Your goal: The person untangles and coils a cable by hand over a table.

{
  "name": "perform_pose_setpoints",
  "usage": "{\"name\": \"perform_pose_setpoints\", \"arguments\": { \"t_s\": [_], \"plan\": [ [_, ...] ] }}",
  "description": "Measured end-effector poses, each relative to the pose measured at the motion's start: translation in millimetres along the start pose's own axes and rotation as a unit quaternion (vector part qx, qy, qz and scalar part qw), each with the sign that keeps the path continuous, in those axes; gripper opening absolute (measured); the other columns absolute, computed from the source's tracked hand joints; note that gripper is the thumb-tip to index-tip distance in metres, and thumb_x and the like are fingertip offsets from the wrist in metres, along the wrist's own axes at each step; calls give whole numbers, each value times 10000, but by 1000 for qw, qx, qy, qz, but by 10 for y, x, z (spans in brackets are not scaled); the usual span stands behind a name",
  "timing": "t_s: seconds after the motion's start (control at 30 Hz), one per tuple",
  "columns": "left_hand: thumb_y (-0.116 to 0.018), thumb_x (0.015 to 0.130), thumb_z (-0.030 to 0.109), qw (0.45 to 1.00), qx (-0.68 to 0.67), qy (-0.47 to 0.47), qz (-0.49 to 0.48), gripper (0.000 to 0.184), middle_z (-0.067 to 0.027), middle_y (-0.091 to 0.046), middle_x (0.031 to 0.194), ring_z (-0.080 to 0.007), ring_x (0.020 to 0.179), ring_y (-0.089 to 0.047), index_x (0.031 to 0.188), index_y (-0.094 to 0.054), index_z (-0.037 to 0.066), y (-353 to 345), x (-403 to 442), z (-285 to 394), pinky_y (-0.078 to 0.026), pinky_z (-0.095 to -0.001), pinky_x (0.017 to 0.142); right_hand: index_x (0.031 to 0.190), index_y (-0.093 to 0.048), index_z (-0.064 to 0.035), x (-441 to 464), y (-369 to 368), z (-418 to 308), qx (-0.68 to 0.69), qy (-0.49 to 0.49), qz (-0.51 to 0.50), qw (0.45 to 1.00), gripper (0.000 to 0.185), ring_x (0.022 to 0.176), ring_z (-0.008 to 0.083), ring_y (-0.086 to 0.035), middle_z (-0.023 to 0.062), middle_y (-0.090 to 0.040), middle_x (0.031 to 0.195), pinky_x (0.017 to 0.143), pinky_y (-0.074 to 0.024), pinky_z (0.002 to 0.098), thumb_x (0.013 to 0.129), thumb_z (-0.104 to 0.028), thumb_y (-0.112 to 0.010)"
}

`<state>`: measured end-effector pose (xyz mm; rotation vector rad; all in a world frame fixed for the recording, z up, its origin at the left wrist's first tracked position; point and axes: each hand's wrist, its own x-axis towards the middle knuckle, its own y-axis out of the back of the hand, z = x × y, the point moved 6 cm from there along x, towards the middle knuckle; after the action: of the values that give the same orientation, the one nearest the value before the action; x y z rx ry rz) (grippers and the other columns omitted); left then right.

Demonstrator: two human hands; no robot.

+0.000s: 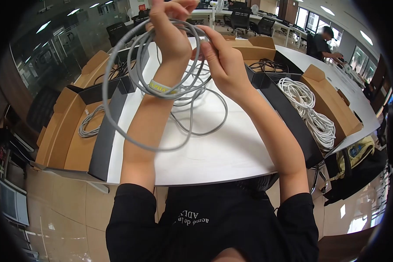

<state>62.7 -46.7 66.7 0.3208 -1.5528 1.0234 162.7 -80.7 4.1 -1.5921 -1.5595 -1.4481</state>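
Several loose loops of a grey cable [110, 102] hang around my raised left hand [172, 32] and its wrist, where a pale wristband with yellow lettering [161, 87] sits. The fingers of that hand are bent near the coil's top, partly cut off by the frame edge. My right hand [225, 61] pinches the cable at the coil's right side, between thumb and fingers. More of the cable [226, 111] trails below in loose curves over the white table [214, 157].
An open box [81, 144] at left holds a coiled grey cable [91, 122]. The right box [332, 105] holds bundled white cables [299, 96]. Black cables [266, 65] lie in a box farther back. A backpack [356, 161] is at right; another person [323, 43] sits beyond.
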Motion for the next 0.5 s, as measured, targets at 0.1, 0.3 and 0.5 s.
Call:
{"name": "perform_pose_setpoints", "arguments": {
  "t_s": [0.1, 0.3, 0.5],
  "plan": [
    [-338, 923, 505, 999, 25, 28, 0, 573, -66, -399, 493, -205, 509, -436, 538, -331, 80, -52, -79, -64, -474, -384, 640, 1282, -447, -50, -18, 26, 53, -8, 10, 1, 1000, 362, 676, 129, -585, 70, -628, 739, 625, -460, 243, 921, -34, -441],
    [-363, 922, 521, 995, 64, 73, -7, 582, -63, -407, 498, -192, 495, -437, 539, -336, 83, -89, -154, -171, -470, -355, 595, 1269, -458, -82, -12, 174, 91, -96, 118, 66, 986, 457, 598, 311, -569, 156, -567, 673, 561, -451, 384, 821, -18, -519],
    [-380, 910, 547, 981, -139, 105, -86, 592, -56, -411, 497, -178, 473, -429, 538, -339, 88, -152, -201, -286, -444, -329, 548, 1200, -471, -9, -15, 289, -26, -285, 260, 105, 917, 402, 623, 283, -596, 115, -617, 760, 564, -471, 367, 812, -64, -563]
  ]
}}
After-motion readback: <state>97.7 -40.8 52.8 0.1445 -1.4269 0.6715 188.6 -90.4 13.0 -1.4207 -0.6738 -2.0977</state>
